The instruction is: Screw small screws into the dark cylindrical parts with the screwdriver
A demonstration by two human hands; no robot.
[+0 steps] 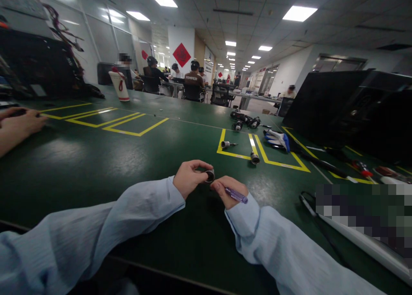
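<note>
My left hand point(189, 177) is curled around a small dark metal ring-shaped part point(210, 175), pinching it just above the green table point(96, 157). Right beside it, my right hand point(229, 191) is closed on a purple-handled screwdriver point(236, 195), whose tip end points toward the part and is hidden by my fingers. Both arms wear light blue sleeves and the two hands almost touch.
Two small metal cylinders point(225, 144) point(255, 158) lie by the yellow tape marks, with a blue-white glove point(277, 140) and dark parts point(246, 121) beyond. Another person's hand point(19, 123) rests at the far left. Black equipment point(347, 106) stands right; tools point(360, 168) lie near it.
</note>
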